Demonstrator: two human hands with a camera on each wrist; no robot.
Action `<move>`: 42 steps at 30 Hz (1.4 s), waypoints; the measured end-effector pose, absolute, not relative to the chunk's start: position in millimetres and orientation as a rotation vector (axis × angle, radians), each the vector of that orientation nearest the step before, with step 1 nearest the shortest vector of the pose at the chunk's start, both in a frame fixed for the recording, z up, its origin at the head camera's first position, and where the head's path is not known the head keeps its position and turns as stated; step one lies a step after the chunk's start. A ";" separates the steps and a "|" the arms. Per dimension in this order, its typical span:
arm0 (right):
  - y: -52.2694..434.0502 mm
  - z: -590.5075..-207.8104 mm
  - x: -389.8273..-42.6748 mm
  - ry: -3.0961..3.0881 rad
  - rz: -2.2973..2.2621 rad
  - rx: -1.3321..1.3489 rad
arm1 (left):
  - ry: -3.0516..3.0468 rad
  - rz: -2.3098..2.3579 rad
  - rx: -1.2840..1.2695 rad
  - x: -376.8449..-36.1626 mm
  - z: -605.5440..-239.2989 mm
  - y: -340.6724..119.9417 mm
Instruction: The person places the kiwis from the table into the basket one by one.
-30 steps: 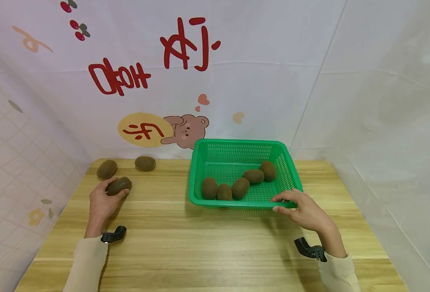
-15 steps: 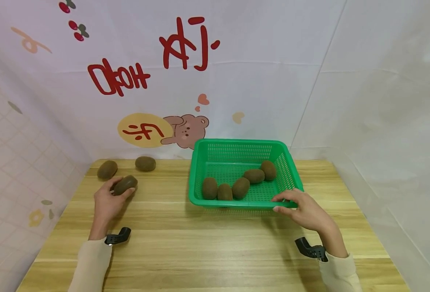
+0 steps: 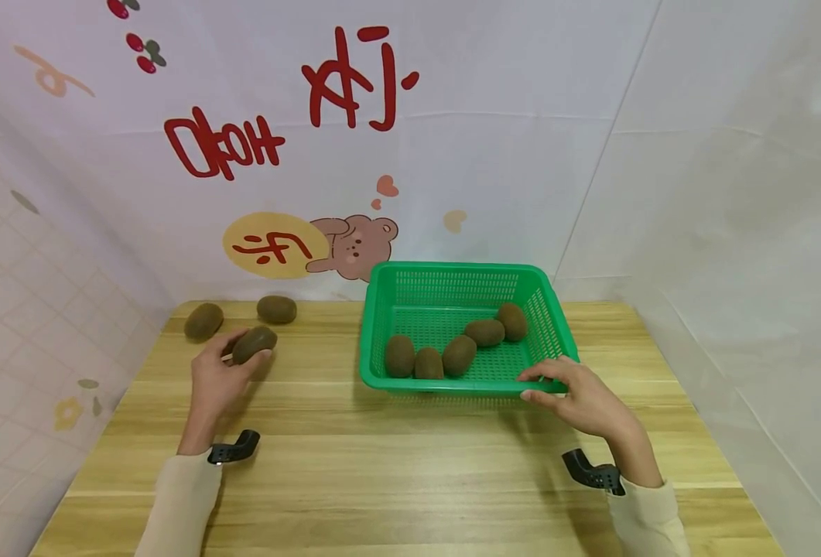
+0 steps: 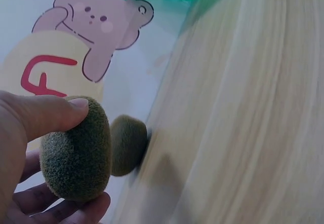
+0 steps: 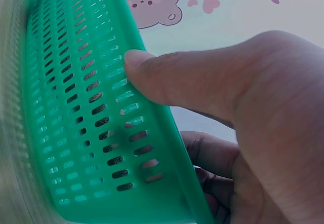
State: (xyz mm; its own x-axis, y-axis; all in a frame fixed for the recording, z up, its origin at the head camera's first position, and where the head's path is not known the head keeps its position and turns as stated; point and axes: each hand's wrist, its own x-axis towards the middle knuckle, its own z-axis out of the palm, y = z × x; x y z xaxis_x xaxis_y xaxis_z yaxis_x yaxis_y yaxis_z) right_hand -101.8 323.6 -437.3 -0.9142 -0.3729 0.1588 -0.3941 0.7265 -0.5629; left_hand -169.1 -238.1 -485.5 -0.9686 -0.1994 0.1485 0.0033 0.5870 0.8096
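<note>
My left hand (image 3: pixel 219 381) grips a brown kiwi (image 3: pixel 254 345) between thumb and fingers, over the left part of the table. In the left wrist view the thumb presses the near side of this kiwi (image 4: pixel 76 153), with fingertips curled beneath. My right hand (image 3: pixel 586 397) holds the front right corner of a green plastic basket (image 3: pixel 375 329), thumb outside the wall and fingers over the rim. The right wrist view shows that thumb against the slotted basket wall (image 5: pixel 101 112). Several kiwis (image 3: pixel 460 355) lie inside the basket along its front and right.
Two more kiwis lie at the table's back left: one kiwi (image 3: pixel 204 321) near the corner, another kiwi (image 3: pixel 276 309) by the back wall. Behind the wooden table (image 3: pixel 396 480) hangs a white printed sheet (image 3: pixel 507 139). Each wrist wears a black camera mount (image 3: pixel 236 447).
My left hand has carried the kiwi to the right and slightly away from me, off from the corner kiwi. The right hand and the basket keep their places.
</note>
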 end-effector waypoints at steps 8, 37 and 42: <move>323.1 -436.3 -101.6 -2.893 0.967 0.637 | -2.554 -1.333 0.078 -171.6 -478.4 -226.8; 324.6 -435.4 -101.2 -2.890 0.963 0.634 | -2.474 -1.357 -0.164 -172.1 -451.7 -183.9; 324.4 -437.0 -101.7 -2.884 0.970 0.639 | -2.462 -1.376 -0.180 -173.7 -447.4 -174.5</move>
State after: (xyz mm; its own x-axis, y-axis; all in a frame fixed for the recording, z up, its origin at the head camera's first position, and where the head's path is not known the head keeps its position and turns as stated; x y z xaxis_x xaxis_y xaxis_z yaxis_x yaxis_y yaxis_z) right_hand -101.7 324.4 -437.0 -0.9151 -0.3709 0.1582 -0.3911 0.7210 -0.5721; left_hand -173.7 -174.5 -447.4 -0.9429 -0.0426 0.3304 0.2591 0.5296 0.8077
